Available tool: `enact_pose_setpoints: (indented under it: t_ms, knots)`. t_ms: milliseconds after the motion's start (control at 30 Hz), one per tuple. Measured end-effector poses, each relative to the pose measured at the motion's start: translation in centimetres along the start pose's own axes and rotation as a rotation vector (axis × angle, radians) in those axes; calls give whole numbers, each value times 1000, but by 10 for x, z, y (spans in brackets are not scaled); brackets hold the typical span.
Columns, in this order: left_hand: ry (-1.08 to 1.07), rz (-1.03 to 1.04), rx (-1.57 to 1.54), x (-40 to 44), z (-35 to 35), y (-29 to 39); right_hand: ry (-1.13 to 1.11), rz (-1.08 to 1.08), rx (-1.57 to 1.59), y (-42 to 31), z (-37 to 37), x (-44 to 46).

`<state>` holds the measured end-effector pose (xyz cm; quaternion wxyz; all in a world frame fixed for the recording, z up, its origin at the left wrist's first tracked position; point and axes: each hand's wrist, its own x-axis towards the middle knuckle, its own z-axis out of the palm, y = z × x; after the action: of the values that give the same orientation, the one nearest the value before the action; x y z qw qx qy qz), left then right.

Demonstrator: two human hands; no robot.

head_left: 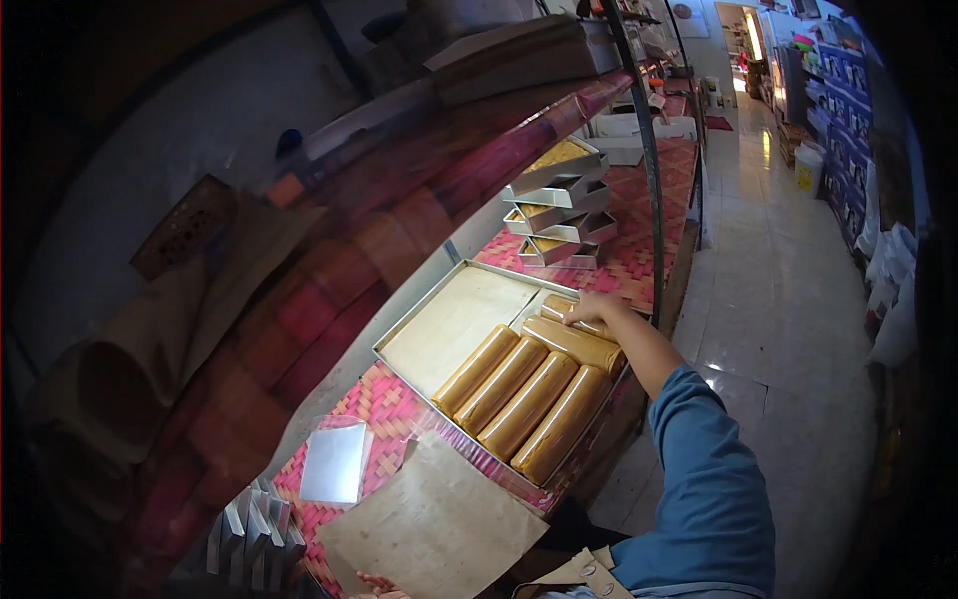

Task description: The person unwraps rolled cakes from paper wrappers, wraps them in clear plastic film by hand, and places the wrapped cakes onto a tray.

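Note:
My right hand reaches over the far right corner of a large metal tray, its fingers on a wrapped golden roll. Another wrapped roll lies crosswise just below it. Several more glossy rolls lie side by side in the tray's near right part. My left hand shows only in part at the bottom edge, beside a sheet of brown paper; what its fingers hold, if anything, cannot be made out.
Stacked metal tins stand beyond the tray. A woven shelf crosses the upper left, near a dark upright post. Clear plastic sheets and upright metal tins are at lower left. Tiled floor lies right.

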<state>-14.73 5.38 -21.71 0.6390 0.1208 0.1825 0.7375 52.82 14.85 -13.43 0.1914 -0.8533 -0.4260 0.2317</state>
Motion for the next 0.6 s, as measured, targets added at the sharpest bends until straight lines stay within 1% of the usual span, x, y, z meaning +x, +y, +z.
enact_pose_setpoints:
  t_ms: [33,67,100,133,167,200,233,267,300,333,400,433,500,533,567,600]
  knots:
    - [-6,6,-13,1,0,-2,216,-66,-160,-6,6,-12]
    - [47,25,27,0,6,-7,436,-133,-319,-16,7,-27]
    - [101,46,64,-2,8,-11,450,-147,-323,-27,4,-41]
    - [95,57,44,-2,3,-13,594,-407,-154,-44,-3,-63]
    - [-144,-65,-55,0,-4,-15,724,-672,24,-63,-12,-89]
    - [-387,-182,-149,1,-9,-19,925,-857,50,-87,-26,-128]
    - [-461,94,483,-4,-10,-30,1122,-1039,81,-111,-40,-174]
    - [-486,375,1119,-13,-11,-41,1242,-1150,130,-133,-56,-210]
    - [-665,183,1352,-26,1,-46,1356,-1258,185,-151,-73,-242]
    - [-831,-32,1577,-42,24,-46,1389,-1329,253,-165,-88,-268]
    - [-1304,177,2129,-80,95,-37,1400,-1439,357,-202,-116,-322]
    - [-1262,173,2143,-84,99,-35,1389,-1476,381,-226,-128,-348]
    - [-1331,417,2275,-79,92,-38,1237,-1441,118,-262,-142,-379]
    - [-1309,413,2282,-73,80,-43,1055,-1375,28,-278,-141,-386]
    - [-1237,423,2220,-65,65,-50,874,-1301,-61,-294,-138,-393]
    - [-1170,433,2157,-61,53,-53,863,-1308,-57,-308,-137,-404]
